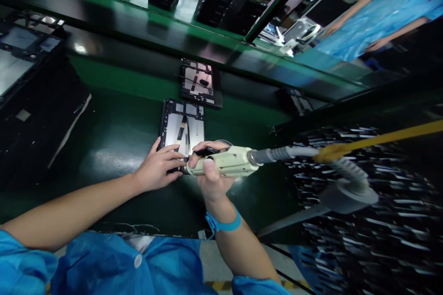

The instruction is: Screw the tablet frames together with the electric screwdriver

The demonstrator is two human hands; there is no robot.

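left hand (157, 168) lies open, pinning the tablet frame (182, 126) flat; right hand (211, 173) grips the electric screwdriver (224, 162), tip seemingly at its near edge.

Electronics assembly line: green conveyor belt (121, 129), rows of opened tablets (200, 82), blue-smocked workers (384, 14).

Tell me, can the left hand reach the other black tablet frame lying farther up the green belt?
Probably yes. The left hand rests on the near tablet frame, and only bare green belt lies before the far frame.
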